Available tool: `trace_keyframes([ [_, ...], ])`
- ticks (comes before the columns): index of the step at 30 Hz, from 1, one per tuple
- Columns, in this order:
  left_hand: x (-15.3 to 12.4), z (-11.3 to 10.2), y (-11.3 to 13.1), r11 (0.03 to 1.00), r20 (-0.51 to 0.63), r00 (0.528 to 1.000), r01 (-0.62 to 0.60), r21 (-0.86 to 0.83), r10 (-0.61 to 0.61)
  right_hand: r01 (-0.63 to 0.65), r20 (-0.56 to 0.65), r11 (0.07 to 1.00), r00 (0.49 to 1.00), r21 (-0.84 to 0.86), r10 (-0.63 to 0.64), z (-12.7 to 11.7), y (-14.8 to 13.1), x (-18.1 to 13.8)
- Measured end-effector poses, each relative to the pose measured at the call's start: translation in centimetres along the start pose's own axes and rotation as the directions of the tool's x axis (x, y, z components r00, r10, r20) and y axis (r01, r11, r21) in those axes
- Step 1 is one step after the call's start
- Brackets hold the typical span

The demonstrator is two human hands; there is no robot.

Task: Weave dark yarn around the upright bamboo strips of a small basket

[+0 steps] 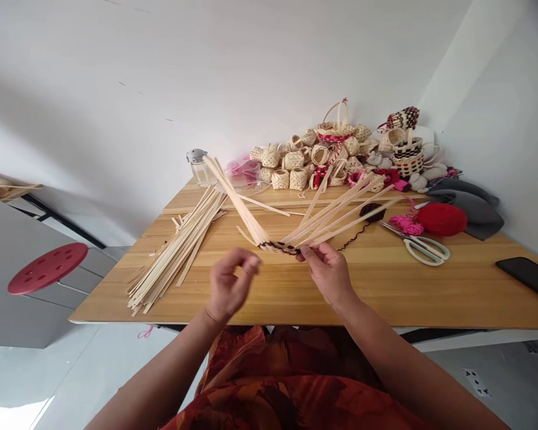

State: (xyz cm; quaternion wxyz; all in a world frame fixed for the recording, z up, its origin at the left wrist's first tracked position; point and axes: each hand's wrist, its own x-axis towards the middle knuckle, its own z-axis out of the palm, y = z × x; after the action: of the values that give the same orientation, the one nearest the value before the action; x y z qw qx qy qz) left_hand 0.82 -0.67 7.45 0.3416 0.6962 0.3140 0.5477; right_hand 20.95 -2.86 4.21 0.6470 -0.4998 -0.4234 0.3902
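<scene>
My right hand pinches the right end of a fan of pale wooden strips, where dark yarn is woven across them. The strips spread up and away over the table, with a tight bundle leaning left and looser ones fanning right. My left hand hovers just left of and nearer than the woven band, apart from it. Its fingers are curled with thumb and forefinger together; whether a thin strand is between them I cannot make out. A dark yarn strand trails right to a small dark ball.
Loose strips lie in a pile at left. Scissors, a red yarn ball, pink yarn and a black phone are at right. Several small woven baskets and a glass jar stand at the back.
</scene>
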Motion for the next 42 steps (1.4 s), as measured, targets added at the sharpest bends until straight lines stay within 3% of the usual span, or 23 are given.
trace_keyframes([
  [1, -0.6, 0.8, 0.9, 0.999, 0.264, 0.964, -0.009, -0.037, 0.018, -0.006, -0.020, 1.000, 1.000, 0.004, 0.006, 0.4, -0.1, 0.0],
  [2, -1.2, 1.8, 1.7, 0.996, 0.449, 0.892, -0.004, -0.091, 0.045, -0.011, -0.032, 1.000, 0.999, 0.008, 0.011, 0.7, -0.1, 0.0],
  [3, -1.6, 2.8, 2.4, 0.990, 0.552, 0.832, 0.025, -0.138, 0.056, -0.018, -0.036, 1.000, 0.999, 0.012, 0.018, 1.0, -0.1, 0.0],
  [4, -1.9, 3.8, 2.9, 0.982, 0.595, 0.803, 0.078, -0.174, 0.041, -0.029, -0.039, 0.999, 0.999, 0.017, 0.029, 1.3, -0.2, -0.1],
  [6, -2.3, 5.4, 3.4, 0.950, 0.607, 0.794, 0.222, -0.218, -0.046, -0.060, -0.064, 0.997, 0.996, 0.040, 0.063, 1.5, -0.2, -0.2],
  [11, -3.0, 6.9, 3.3, 0.775, 0.753, 0.635, 0.559, -0.295, -0.171, -0.144, -0.076, 0.981, 0.985, 0.129, 0.155, 1.4, -0.3, -0.3],
  [15, -4.2, 7.8, 3.2, 0.740, 0.851, 0.508, 0.622, -0.254, -0.134, -0.158, -0.071, 0.969, 0.982, 0.190, 0.174, 1.7, -0.1, -0.4],
  [17, -4.5, 8.4, 3.0, 0.751, 0.870, 0.479, 0.615, -0.238, -0.117, -0.150, -0.072, 0.970, 0.983, 0.191, 0.166, 1.8, -0.1, -0.4],
  [19, -4.3, 8.6, 2.8, 0.741, 0.825, 0.546, 0.613, -0.274, -0.147, -0.145, -0.075, 0.976, 0.984, 0.165, 0.159, 1.7, -0.3, -0.3],
  [21, -3.7, 8.1, 2.6, 0.775, 0.714, 0.674, 0.549, -0.314, -0.189, -0.143, -0.094, 0.980, 0.983, 0.140, 0.157, 1.5, -0.7, -0.1],
  [23, -2.6, 6.7, 2.5, 0.896, 0.539, 0.829, 0.344, -0.280, -0.150, -0.141, -0.099, 0.980, 0.983, 0.142, 0.156, 1.3, -1.0, 0.0],
  [24, -2.0, 5.8, 2.5, 0.948, 0.398, 0.911, 0.212, -0.239, -0.104, -0.132, -0.096, 0.980, 0.984, 0.147, 0.147, 1.3, -1.1, 0.0],
  [25, -1.4, 4.9, 2.4, 0.985, 0.245, 0.969, 0.077, -0.157, -0.037, -0.117, -0.091, 0.982, 0.987, 0.147, 0.131, 1.2, -1.1, -0.1],
  [26, -0.7, 3.9, 2.4, 0.998, 0.112, 0.993, -0.038, -0.055, 0.044, -0.100, -0.082, 0.986, 0.990, 0.135, 0.112, 1.2, -1.1, -0.2],
  [27, -0.1, 3.0, 2.3, 0.994, 0.030, 0.995, -0.096, 0.045, 0.095, -0.080, -0.071, 0.991, 0.994, 0.111, 0.088, 1.2, -1.0, -0.2],
  [29, 1.0, 1.7, 2.2, 0.976, -0.026, 0.995, -0.094, 0.198, 0.101, -0.029, -0.040, 0.999, 0.999, 0.039, 0.031, 1.2, -0.7, -0.4],
  [35, 2.2, 0.6, 1.5, 0.942, 0.178, 0.984, -0.044, 0.334, -0.017, 0.130, 0.148, 0.968, 0.984, -0.217, -0.099, 0.7, -0.6, -0.8],
  [42, 2.0, -0.1, 0.9, 0.937, 0.191, 0.971, 0.074, 0.341, -0.146, 0.301, 0.255, 0.845, 0.945, -0.442, -0.203, 0.3, -2.0, -1.2],
])
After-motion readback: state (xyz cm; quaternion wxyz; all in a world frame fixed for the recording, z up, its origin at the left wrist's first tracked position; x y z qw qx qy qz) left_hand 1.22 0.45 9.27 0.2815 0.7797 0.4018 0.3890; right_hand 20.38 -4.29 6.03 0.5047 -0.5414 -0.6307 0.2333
